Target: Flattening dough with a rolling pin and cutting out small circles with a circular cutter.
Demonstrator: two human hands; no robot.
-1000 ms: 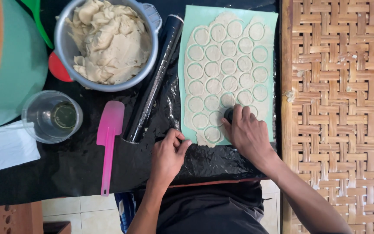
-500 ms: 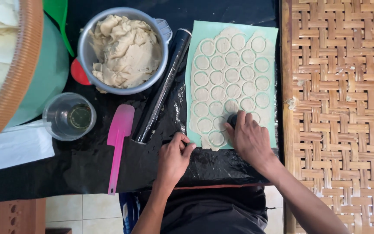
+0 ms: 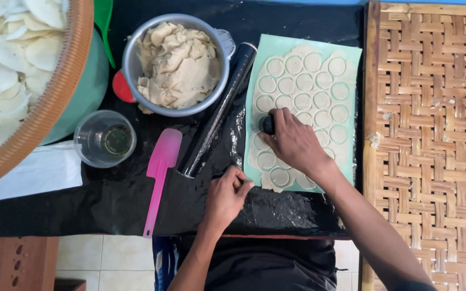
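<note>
On the black-covered tabletop (image 3: 109, 205), a pale green mat (image 3: 354, 54) carries a rolled sheet of dough (image 3: 303, 91) marked all over with rows of cut circles. The right hand (image 3: 295, 143) rests on the left part of that sheet, fingers curled down around a small dark round cutter (image 3: 268, 125) that stands pressed onto the dough; only the cutter's dark top shows beyond the fingertips. The left hand (image 3: 226, 196) lies just off the mat's near left corner, fingers folded loosely inward with the thumb and forefinger at the mat's edge; whether it pinches the edge or merely presses on the shiny film beside it cannot be told. Just left of the mat a black rolling pin (image 3: 219, 110) lies slanted, its far end touching the rim of a metal bowl (image 3: 130, 59) filled with a lump of beige dough (image 3: 176, 64). Beside the pin's near end lies a pink spatula (image 3: 159, 172), handle pointing toward the person. Further left stand a clear plastic cup (image 3: 103, 139) with a little dark liquid at the bottom and a white folded cloth (image 3: 33, 171). At the far left a woven basket (image 3: 55, 97) holds thin pale discs (image 3: 12, 48). To the right of the mat lies a woven bamboo tray (image 3: 432, 134).
</note>
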